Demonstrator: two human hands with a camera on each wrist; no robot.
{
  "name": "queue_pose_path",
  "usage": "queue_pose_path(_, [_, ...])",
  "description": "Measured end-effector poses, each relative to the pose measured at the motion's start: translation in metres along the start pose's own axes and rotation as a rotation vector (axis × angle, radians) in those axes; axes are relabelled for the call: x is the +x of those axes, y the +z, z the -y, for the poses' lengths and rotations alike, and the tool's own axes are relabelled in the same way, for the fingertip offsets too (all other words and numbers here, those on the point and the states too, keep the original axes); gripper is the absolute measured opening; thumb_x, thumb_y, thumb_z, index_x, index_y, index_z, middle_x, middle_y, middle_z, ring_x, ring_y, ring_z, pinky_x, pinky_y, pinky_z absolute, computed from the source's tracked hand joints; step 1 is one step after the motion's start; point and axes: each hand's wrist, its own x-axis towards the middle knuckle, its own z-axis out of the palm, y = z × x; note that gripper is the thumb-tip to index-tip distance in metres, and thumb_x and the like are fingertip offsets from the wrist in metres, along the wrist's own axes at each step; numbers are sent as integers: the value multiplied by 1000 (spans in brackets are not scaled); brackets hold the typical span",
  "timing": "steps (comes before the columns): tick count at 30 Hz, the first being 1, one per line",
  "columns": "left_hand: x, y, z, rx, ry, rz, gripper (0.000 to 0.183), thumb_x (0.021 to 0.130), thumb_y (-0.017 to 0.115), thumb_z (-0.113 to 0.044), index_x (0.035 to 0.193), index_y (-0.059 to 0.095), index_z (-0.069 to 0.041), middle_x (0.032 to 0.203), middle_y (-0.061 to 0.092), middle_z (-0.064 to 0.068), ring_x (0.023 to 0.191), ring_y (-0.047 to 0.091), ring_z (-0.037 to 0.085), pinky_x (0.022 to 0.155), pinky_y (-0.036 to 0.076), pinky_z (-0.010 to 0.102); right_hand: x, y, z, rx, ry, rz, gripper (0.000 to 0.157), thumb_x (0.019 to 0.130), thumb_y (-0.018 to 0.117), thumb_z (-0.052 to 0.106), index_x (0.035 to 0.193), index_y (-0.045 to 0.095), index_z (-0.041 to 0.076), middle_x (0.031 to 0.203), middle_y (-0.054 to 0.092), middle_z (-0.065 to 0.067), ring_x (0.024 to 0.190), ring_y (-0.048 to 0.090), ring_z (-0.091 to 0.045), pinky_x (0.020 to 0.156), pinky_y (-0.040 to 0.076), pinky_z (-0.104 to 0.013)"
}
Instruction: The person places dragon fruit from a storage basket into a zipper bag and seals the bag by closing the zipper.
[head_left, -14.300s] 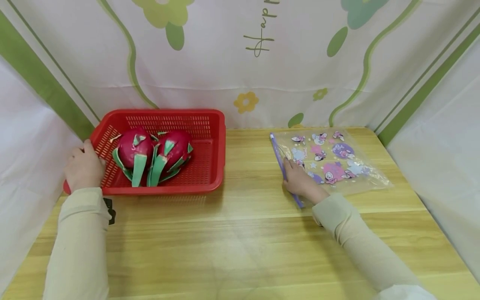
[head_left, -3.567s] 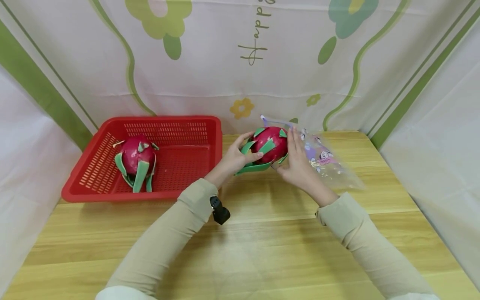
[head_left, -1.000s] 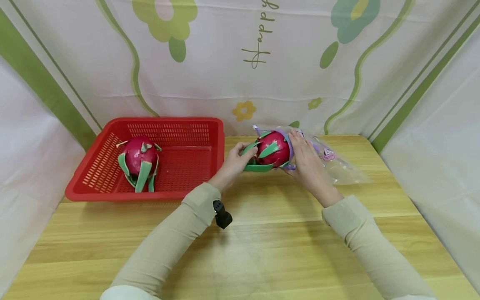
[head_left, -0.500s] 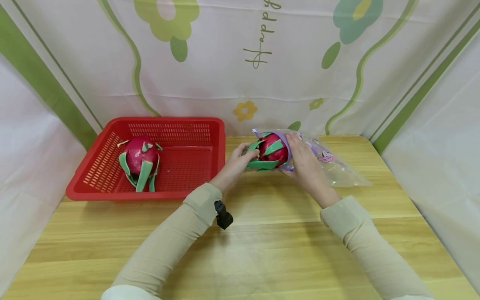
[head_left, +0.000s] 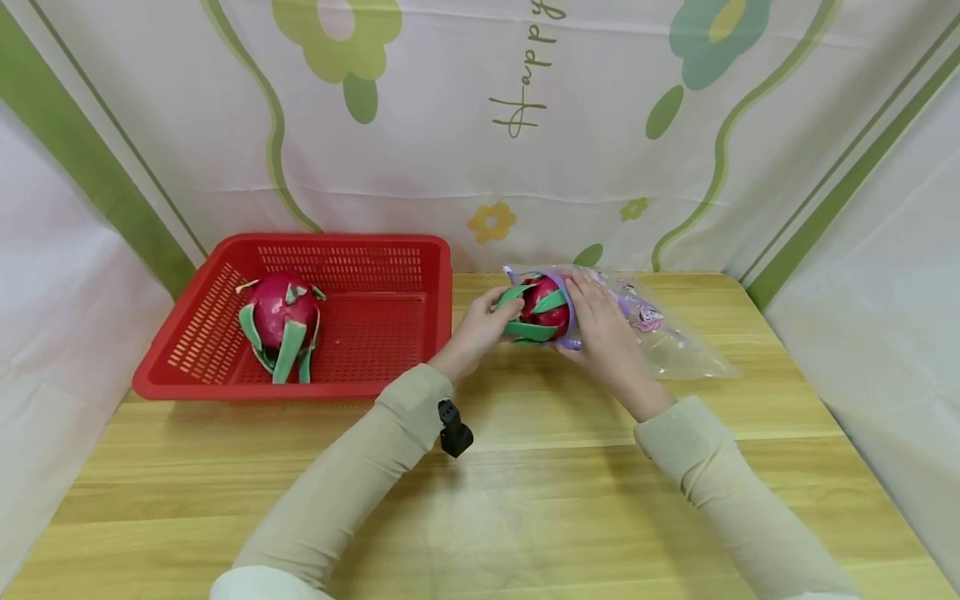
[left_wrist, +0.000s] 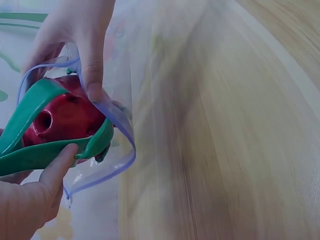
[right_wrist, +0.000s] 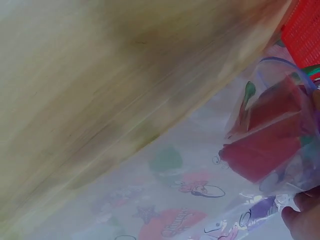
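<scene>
A toy dragon fruit (head_left: 543, 307), magenta with green leaves, lies partly inside the mouth of a clear printed zip bag (head_left: 660, 333). My left hand (head_left: 476, 329) grips it at the leafy end, thumb pressing on a green leaf in the left wrist view. My right hand (head_left: 607, 342) holds the bag's purple-edged mouth around the fruit, its thumb over the rim (left_wrist: 131, 145). Through the film, the right wrist view shows the fruit's inner end (right_wrist: 265, 135). A second dragon fruit (head_left: 283, 312) sits in the red basket (head_left: 292, 390).
The basket stands at the back left of the wooden table (head_left: 525, 517). Behind it hangs a white cloth (head_left: 450, 108) with printed flowers, and more white cloth closes both sides. A small black device (head_left: 453, 429) is on the left wrist.
One dragon fruit has left the basket and is now at the bag's mouth. The left hand has let go of the basket. Over the last second, the purple rim has come further over the fruit.
</scene>
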Motion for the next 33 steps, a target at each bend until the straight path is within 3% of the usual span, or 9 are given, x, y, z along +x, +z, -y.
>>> queue_pose_path(10, [4, 3, 3, 127, -33, 17, 49, 98, 52, -28, 144, 40, -16, 141, 45, 11, 119, 50, 26, 102, 48, 41, -2, 4, 5, -32, 27, 74, 92, 70, 85, 27, 142, 36, -5, 145, 44, -22, 138, 38, -37, 116, 28, -51])
queue_pose_path(18, [6, 4, 7, 127, -12, 43, 47, 98, 53, -26, 144, 43, -21, 141, 46, 10, 121, 51, 25, 103, 47, 40, -6, 8, 5, -3, 46, 47, 89, 67, 87, 27, 137, 42, -6, 141, 49, -23, 136, 41, -36, 115, 29, -50])
queue_pose_path(24, [5, 5, 8, 182, -41, 64, 47, 97, 54, -27, 144, 44, -29, 143, 46, 10, 127, 48, 26, 107, 42, 43, -8, 12, 8, 1, 48, 56, 89, 69, 86, 31, 137, 42, -6, 140, 49, -23, 135, 42, -36, 114, 31, -51])
queue_pose_path(33, [6, 3, 12, 249, -47, 53, 48, 97, 55, -29, 144, 43, -31, 143, 46, 10, 127, 47, 28, 108, 41, 44, -8, 15, 14, -6, 52, 65, 90, 70, 84, 33, 139, 40, -5, 140, 49, -22, 133, 44, -36, 113, 34, -49])
